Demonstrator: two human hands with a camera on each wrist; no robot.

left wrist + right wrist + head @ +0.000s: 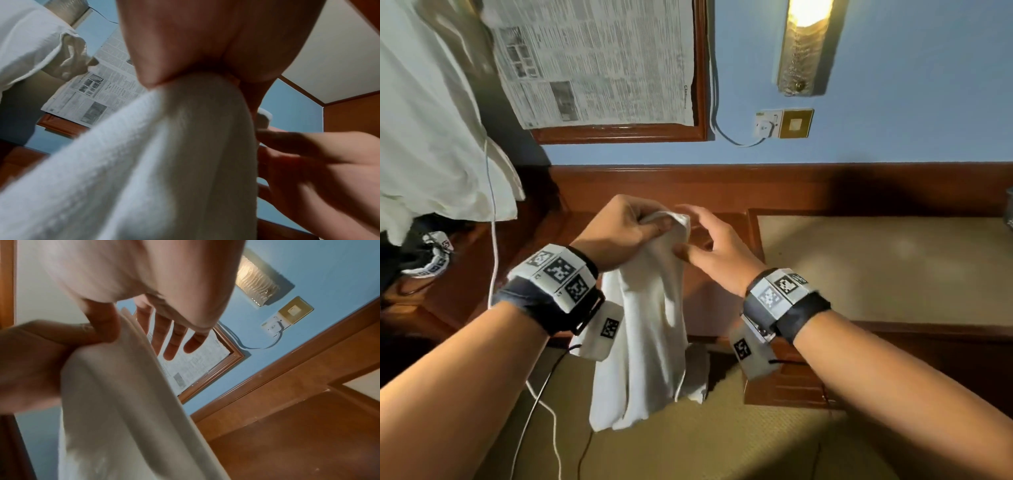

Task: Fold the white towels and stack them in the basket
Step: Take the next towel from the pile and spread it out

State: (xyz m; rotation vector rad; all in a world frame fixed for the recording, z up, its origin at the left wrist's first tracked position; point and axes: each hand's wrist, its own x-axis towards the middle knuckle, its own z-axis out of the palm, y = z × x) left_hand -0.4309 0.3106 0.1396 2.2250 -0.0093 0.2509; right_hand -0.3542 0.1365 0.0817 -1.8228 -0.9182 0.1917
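A white towel (pixel 650 325) hangs in long folds from my left hand (pixel 640 222), which grips its bunched top edge above the carpet. The left wrist view shows the towel (pixel 164 162) squeezed under my left fingers (pixel 185 40). My right hand (pixel 698 236) is just to the right of the towel's top, fingers straight and spread, thumb against the cloth. In the right wrist view the towel (pixel 123 402) hangs beside my right fingers (pixel 174 340). No basket is in view.
A wooden desk with a beige inlaid top (pixel 876 267) stands to the right. White bedding (pixel 431 137) hangs at the left. A newspaper (pixel 599 61) covers a framed panel on the blue wall, beside a lamp (pixel 808 44) and a socket (pixel 768 125). Cables (pixel 544 404) trail over the carpet.
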